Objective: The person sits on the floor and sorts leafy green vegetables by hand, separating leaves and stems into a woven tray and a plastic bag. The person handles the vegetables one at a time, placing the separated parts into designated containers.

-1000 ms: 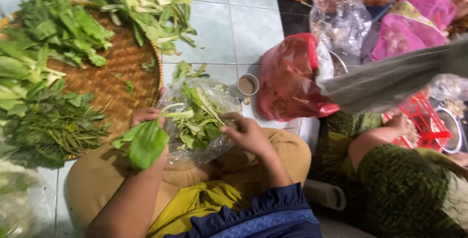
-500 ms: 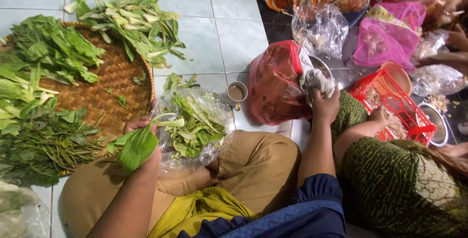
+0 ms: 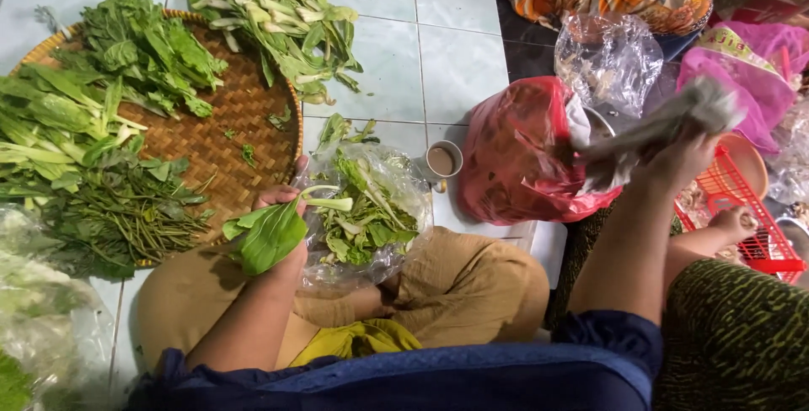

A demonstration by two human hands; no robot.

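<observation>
Left hand (image 3: 282,209), lower left of centre: fingers closed around a leafy green stalk (image 3: 274,230), broad leaf hanging toward the bottom of the frame, pale stem pointing right. We note the hand sits at the edge of the woven round tray (image 3: 244,116) and just beside a clear plastic bag of cut greens (image 3: 366,217) that rests on the person's lap.

Right hand (image 3: 678,158), right of centre: raised, clenched on a blurred grey-white bundle (image 3: 657,125); we cannot tell what the bundle is. It is held just above a red plastic bag (image 3: 522,154).

Further out: the tray, at left, carries several heaps of leafy greens (image 3: 126,57). A loose pile of pale-stemmed greens (image 3: 282,24) lies on the tiled floor (image 3: 388,66) at top centre. A small cup of brown liquid (image 3: 444,159) stands between the clear bag and the red bag. A red plastic basket (image 3: 742,209) sits at right, with another person's hand (image 3: 731,224) on it.
</observation>
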